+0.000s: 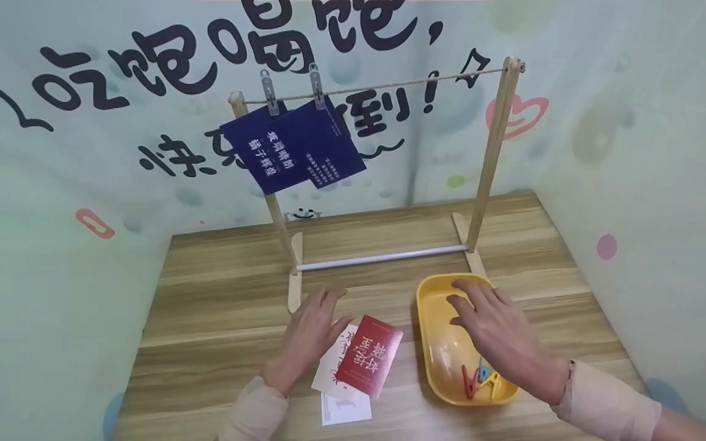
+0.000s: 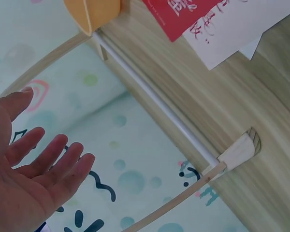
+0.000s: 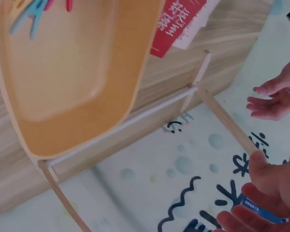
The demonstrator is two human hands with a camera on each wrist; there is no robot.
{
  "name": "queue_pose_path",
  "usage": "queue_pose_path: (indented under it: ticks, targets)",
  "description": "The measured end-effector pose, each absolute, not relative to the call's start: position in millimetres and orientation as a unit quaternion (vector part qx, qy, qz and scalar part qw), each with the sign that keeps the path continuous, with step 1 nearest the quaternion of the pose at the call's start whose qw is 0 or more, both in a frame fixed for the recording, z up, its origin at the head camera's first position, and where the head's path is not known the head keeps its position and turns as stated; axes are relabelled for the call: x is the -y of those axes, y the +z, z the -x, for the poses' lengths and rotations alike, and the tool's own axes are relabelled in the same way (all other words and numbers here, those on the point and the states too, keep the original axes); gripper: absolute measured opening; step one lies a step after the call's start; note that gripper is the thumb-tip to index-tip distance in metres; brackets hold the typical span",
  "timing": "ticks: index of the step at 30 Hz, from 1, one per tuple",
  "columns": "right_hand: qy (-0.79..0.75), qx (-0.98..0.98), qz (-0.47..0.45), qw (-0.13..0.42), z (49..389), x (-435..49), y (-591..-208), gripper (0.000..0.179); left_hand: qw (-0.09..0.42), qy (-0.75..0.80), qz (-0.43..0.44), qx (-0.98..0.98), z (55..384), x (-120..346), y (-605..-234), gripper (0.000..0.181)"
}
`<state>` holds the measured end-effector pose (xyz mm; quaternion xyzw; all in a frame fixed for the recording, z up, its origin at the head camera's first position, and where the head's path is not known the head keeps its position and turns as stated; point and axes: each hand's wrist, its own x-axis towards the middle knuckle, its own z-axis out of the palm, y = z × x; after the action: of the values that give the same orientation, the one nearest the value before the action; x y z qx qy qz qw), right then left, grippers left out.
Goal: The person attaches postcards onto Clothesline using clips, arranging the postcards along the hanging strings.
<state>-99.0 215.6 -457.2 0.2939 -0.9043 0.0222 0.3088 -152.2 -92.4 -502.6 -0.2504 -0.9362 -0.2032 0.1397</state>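
Above the table my left hand (image 1: 310, 337) is near a red card (image 1: 372, 356), its fingers loosely bent and holding nothing. The red card overlaps a white card (image 1: 327, 372) with red writing, and another white card (image 1: 347, 411) shows below. My right hand (image 1: 497, 324) hovers over a yellow plastic tray (image 1: 442, 337), also holding nothing. Inside the tray lie a red clothespin (image 1: 469, 382), a blue clothespin (image 1: 483, 370) and yellow ones (image 1: 493, 386). Two dark blue cards (image 1: 261, 150) hang overlapping from a string (image 1: 402, 83), under clear clothespins (image 1: 269, 92).
The string runs between two wooden posts (image 1: 493, 159) of a stand. A pale crossbar (image 1: 383, 256) joins its wooden feet (image 1: 295, 291) low down. Printed walls (image 1: 53, 275) with large black characters enclose the wooden table (image 1: 206, 343) at the back and sides.
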Motion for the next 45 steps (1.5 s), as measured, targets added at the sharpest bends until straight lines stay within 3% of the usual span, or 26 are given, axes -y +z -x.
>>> queue_pose_path:
  ticks: [16,23,40,45]
  targets:
    - [-0.001,0.925,-0.270,0.268,99.2,-222.6,-495.7,0.039,0.072,-0.232,0.230,0.942,137.4,80.3,-530.0,0.042]
    - [0.000,0.929,-0.263,0.261,97.4,-221.0,-511.3,0.029,0.032,-0.239,0.213,0.947,131.1,68.3,-543.3,0.041]
    - [0.014,0.958,-0.212,0.194,97.9,-214.0,-546.2,0.035,0.012,-0.256,0.148,0.955,130.7,57.2,-573.6,0.070]
    - [0.009,0.962,-0.204,0.183,96.4,-214.5,-557.1,0.038,-0.008,-0.240,0.125,0.963,128.9,56.4,-581.7,0.065]
